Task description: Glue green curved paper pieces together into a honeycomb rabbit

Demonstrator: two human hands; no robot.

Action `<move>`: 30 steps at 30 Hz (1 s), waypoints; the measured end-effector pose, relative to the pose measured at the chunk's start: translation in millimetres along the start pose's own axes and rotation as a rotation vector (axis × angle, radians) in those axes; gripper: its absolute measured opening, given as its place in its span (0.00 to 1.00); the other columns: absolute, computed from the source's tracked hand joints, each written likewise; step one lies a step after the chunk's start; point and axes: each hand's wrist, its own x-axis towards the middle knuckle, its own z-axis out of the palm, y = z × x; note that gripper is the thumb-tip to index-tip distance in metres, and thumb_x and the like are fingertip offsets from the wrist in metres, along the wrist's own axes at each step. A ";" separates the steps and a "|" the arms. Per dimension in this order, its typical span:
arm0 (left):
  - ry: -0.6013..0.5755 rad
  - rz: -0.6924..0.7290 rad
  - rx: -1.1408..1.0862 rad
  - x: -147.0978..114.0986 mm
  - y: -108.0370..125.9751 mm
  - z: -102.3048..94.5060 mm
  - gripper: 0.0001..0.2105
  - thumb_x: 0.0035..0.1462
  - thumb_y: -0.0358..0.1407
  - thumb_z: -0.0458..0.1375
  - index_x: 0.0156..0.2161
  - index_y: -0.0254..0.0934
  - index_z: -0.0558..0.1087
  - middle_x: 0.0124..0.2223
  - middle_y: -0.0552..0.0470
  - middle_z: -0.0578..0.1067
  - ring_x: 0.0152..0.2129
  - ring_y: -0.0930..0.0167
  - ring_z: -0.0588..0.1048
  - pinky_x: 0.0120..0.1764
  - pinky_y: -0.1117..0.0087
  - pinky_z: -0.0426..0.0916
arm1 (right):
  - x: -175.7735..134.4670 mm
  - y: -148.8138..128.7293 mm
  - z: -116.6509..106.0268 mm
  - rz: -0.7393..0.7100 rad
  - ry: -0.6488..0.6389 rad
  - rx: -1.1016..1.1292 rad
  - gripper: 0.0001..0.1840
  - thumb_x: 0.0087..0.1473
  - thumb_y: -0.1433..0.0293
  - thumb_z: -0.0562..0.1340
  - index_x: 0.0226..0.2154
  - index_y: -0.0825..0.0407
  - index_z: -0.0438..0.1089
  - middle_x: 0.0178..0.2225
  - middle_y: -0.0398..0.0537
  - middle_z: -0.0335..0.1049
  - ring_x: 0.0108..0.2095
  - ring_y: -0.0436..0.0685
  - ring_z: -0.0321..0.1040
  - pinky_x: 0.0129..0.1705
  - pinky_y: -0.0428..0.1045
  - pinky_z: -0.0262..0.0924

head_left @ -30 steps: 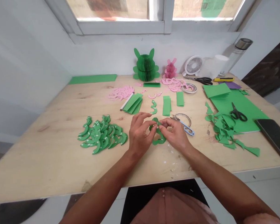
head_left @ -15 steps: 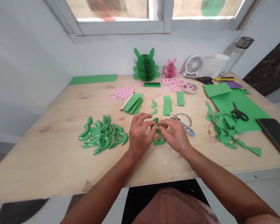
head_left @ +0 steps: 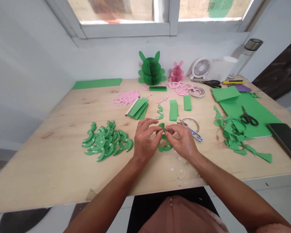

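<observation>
Between my two hands is a green curved paper cutout (head_left: 165, 148), its upper end pinched by both sets of fingertips and its lower loop hanging just above or on the table. My left hand (head_left: 145, 137) grips it from the left between thumb and forefinger. From the right, my right hand (head_left: 183, 139) pinches the same piece, the fingertips of both hands nearly touching. Left of my hands lies a pile of green curved cutouts (head_left: 109, 140) with small white tabs. Another wavy green cutout (head_left: 160, 112) rests just beyond my fingers.
Blue-handled snips (head_left: 196, 134) and a tape ring (head_left: 192, 120) lie by my right hand. Green scraps (head_left: 234, 136), black scissors (head_left: 248, 116) and a phone (head_left: 285, 140) are farther right. Paper figures (head_left: 152, 71), pink cutouts (head_left: 127, 97) and a small fan (head_left: 201, 68) are toward the back.
</observation>
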 end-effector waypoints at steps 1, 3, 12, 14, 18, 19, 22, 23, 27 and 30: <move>0.000 0.001 0.000 0.0 0.1 0.1 0.03 0.52 0.29 0.58 0.30 0.39 0.74 0.38 0.49 0.75 0.42 0.65 0.71 0.43 0.58 0.68 | -0.1 -0.2 0.0 0.000 -0.003 -0.006 0.06 0.51 0.72 0.58 0.29 0.51 0.71 0.25 0.44 0.73 0.29 0.54 0.68 0.38 0.50 0.57; 0.001 0.006 -0.003 -0.1 0.4 0.4 0.03 0.51 0.29 0.58 0.30 0.39 0.73 0.38 0.48 0.75 0.42 0.65 0.71 0.44 0.58 0.68 | -0.4 -0.4 0.2 0.002 -0.003 -0.020 0.06 0.51 0.72 0.58 0.28 0.51 0.71 0.26 0.44 0.73 0.30 0.54 0.68 0.39 0.51 0.57; 0.010 -0.001 -0.016 -0.6 0.9 0.9 0.04 0.50 0.27 0.58 0.29 0.38 0.73 0.38 0.48 0.76 0.42 0.65 0.71 0.44 0.58 0.68 | -1.3 1.2 1.8 -0.023 0.015 -0.026 0.06 0.51 0.73 0.59 0.28 0.52 0.72 0.26 0.45 0.73 0.29 0.54 0.68 0.38 0.51 0.56; 0.018 -0.006 -0.015 -0.7 0.4 1.1 0.04 0.50 0.27 0.58 0.29 0.38 0.73 0.38 0.48 0.75 0.42 0.65 0.71 0.45 0.58 0.68 | -1.2 0.8 1.8 -0.018 0.012 -0.022 0.06 0.51 0.72 0.59 0.28 0.52 0.72 0.25 0.44 0.73 0.29 0.54 0.68 0.38 0.50 0.56; 0.017 -0.036 -0.020 -1.0 -0.6 1.1 0.04 0.51 0.28 0.58 0.28 0.38 0.72 0.38 0.49 0.75 0.42 0.65 0.71 0.45 0.58 0.68 | -0.5 -0.4 1.6 0.008 0.011 -0.010 0.06 0.50 0.72 0.59 0.28 0.51 0.72 0.25 0.44 0.72 0.29 0.54 0.68 0.38 0.50 0.57; 0.012 -0.049 -0.023 -1.1 -0.7 0.9 0.04 0.51 0.28 0.58 0.28 0.38 0.72 0.38 0.49 0.75 0.42 0.65 0.71 0.44 0.58 0.68 | -0.3 -0.4 1.6 0.014 0.010 -0.002 0.06 0.50 0.72 0.59 0.28 0.51 0.72 0.24 0.44 0.72 0.28 0.54 0.67 0.37 0.50 0.57; 0.003 -0.089 -0.036 -1.3 -0.4 0.1 0.04 0.51 0.29 0.58 0.28 0.38 0.72 0.39 0.49 0.75 0.42 0.66 0.71 0.44 0.59 0.68 | 0.2 1.0 1.6 0.036 0.007 0.040 0.06 0.50 0.71 0.58 0.28 0.52 0.71 0.22 0.43 0.71 0.26 0.53 0.66 0.34 0.49 0.58; 0.003 -0.101 -0.043 -1.2 0.0 -0.3 0.04 0.51 0.29 0.57 0.28 0.38 0.72 0.39 0.49 0.75 0.41 0.66 0.71 0.44 0.59 0.68 | 0.3 1.9 1.6 0.049 0.005 0.056 0.06 0.50 0.71 0.58 0.28 0.52 0.71 0.22 0.43 0.70 0.26 0.53 0.66 0.34 0.49 0.59; -0.004 -0.127 -0.084 -0.3 2.5 -2.7 0.04 0.52 0.29 0.57 0.28 0.39 0.71 0.41 0.49 0.74 0.43 0.66 0.71 0.46 0.58 0.67 | 0.8 6.0 1.4 0.133 -0.014 0.136 0.06 0.49 0.70 0.58 0.29 0.51 0.72 0.23 0.43 0.70 0.26 0.52 0.66 0.32 0.47 0.60; -0.029 -0.097 -0.140 0.7 5.2 -5.1 0.03 0.52 0.29 0.57 0.29 0.39 0.70 0.43 0.49 0.74 0.46 0.65 0.69 0.49 0.55 0.65 | 1.5 8.0 1.5 0.192 -0.006 0.203 0.07 0.48 0.69 0.59 0.28 0.52 0.72 0.22 0.42 0.69 0.26 0.52 0.66 0.31 0.47 0.60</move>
